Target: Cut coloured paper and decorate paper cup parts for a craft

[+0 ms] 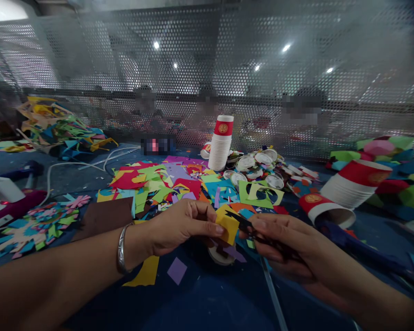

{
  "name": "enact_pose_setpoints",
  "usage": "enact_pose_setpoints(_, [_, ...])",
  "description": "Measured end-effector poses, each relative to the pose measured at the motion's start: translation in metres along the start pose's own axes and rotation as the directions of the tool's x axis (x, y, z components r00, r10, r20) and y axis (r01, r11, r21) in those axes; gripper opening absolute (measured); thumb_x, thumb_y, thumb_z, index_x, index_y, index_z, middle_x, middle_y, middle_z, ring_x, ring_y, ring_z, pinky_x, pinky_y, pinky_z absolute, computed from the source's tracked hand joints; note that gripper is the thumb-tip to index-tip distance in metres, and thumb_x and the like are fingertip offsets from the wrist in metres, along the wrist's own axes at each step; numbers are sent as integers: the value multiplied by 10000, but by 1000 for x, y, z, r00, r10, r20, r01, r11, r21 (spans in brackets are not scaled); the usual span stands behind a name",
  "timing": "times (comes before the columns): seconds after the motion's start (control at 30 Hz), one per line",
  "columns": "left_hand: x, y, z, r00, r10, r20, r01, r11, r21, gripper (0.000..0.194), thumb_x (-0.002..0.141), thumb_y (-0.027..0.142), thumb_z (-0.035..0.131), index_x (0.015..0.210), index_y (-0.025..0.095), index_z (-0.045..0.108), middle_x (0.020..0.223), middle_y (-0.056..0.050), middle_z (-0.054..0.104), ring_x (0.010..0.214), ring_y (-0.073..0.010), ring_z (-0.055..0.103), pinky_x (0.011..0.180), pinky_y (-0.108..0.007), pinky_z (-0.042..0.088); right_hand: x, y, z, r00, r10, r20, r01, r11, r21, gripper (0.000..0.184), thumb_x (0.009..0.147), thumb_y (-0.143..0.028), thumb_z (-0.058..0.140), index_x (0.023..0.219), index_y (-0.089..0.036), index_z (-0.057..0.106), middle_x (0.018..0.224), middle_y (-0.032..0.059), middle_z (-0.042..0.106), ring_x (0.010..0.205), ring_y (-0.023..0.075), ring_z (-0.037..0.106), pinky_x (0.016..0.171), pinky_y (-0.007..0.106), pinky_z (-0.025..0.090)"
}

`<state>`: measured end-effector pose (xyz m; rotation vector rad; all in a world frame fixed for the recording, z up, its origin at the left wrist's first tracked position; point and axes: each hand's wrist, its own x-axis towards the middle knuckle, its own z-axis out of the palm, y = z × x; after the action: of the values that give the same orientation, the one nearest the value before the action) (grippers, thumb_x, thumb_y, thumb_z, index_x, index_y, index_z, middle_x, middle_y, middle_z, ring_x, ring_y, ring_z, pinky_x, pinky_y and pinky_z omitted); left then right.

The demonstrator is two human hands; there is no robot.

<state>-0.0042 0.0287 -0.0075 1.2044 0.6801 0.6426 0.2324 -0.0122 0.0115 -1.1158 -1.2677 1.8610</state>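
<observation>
My left hand (182, 226), with a silver bangle at its wrist, pinches a small yellow paper piece (229, 230) between thumb and fingers. In my right hand (284, 243) is a pair of dark scissors (243, 224), its blades parted at the yellow paper's upper right edge. Below the hands lies a round pale disc (221, 256), partly covered by purple paper strips (235, 252). A purple paper square (177, 271) and a larger yellow sheet (145, 272) rest on the blue table near my left wrist.
Coloured paper scraps (152, 184) spread ahead. A tall paper cup stack (221, 145) stands behind them, beside piled round discs (258, 165). Tipped cups (352, 184) and a blue glue gun (362, 253) are at right; a power strip (17, 209) with cable is at left.
</observation>
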Motion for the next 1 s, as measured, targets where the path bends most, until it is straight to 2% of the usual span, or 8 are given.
enact_pose_setpoints(0.13, [1,-1,-3,999,-4,38,3,1000,20,211,764,246,809,818,132,639,901,-97,763,805,-149,709,729,-269,516,1,1,1,1000,14,3,-14,1000,-17,345,942,-461,650,787,-180,523,603,-73,486,377,-6,217,356,162,77])
enact_pose_setpoints(0.47, [2,-2,-2,999,34,38,-37,997,62,174,772,245,793,800,144,654,884,-82,766,800,-144,705,726,-269,508,2,1,1,1000,19,0,-19,999,-33,330,950,-451,642,788,-173,569,586,-78,472,369,-9,204,342,145,83])
enact_pose_setpoints(0.7, [2,-2,-3,999,34,23,-35,998,61,217,756,257,821,799,134,648,848,-70,761,745,-120,686,720,-258,505,3,2,2,1000,12,8,-12,1000,-20,283,957,-425,639,835,-172,606,589,-80,466,371,-12,193,347,141,97])
enact_pose_setpoints(1.0, [3,-3,0,1000,8,14,-9,998,56,244,742,265,829,807,135,634,895,-84,764,766,-128,690,734,-276,499,4,2,2,999,41,6,-41,999,-32,312,944,-439,646,792,-182,554,586,-83,447,369,-4,185,350,159,74])
